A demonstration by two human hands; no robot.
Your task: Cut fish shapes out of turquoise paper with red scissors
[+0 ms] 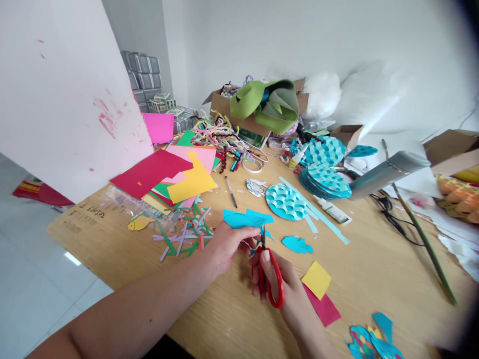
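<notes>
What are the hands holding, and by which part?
The right hand holds red-handled scissors by the handles; the left hand holds blue paper at its near edge.

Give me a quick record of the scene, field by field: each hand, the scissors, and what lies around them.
Left hand: holding blue paper
Right hand: gripping red-handled scissors
Scissor blades: pointing away from the person, at the blue paper; opening too small to tell
Left of hands: scattered paper strips
Right of hands: blue fish cutout; yellow square partly over a red piece
Beyond hands: pen, round blue textured piece
</notes>
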